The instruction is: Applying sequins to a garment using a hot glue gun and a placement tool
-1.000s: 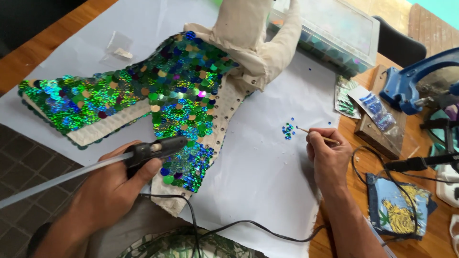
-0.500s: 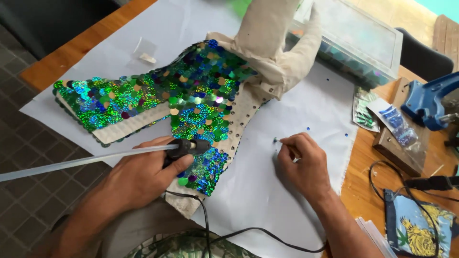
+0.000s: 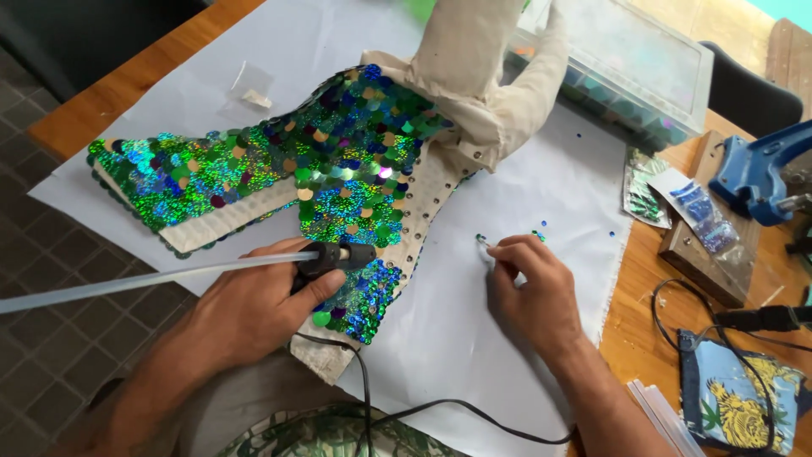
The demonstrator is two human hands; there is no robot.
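A sequined boot [image 3: 338, 169] lies on its side on white paper [image 3: 474, 338] spread over a wooden worktop [image 3: 118, 89], its green and blue sequins covering most of the cream fabric, its bare shaft rising toward the far edge. Just below the boot's sole, the left hand [image 3: 254, 309] wraps its fingers around a black glue gun [image 3: 334, 256], nozzle against the sequins, with a clear glue stick [image 3: 127, 283] trailing out away from the boot. A black cord [image 3: 423, 410] runs from the gun across the paper toward the person. To the right of the boot, near its studded edge, the right hand [image 3: 533, 292] rests on the paper, fingers pinched narrow on a small sequin [image 3: 481, 239]; a few loose sequins [image 3: 538, 234] lie just beyond it. Behind the boot's shaft stands a clear plastic box [image 3: 643, 63] of sequins. Farther right of the boot, off the paper, sit sequin packets [image 3: 668, 190], a wooden block [image 3: 694, 254], a blue press tool [image 3: 757, 173] and a blue patterned pouch [image 3: 736, 402].
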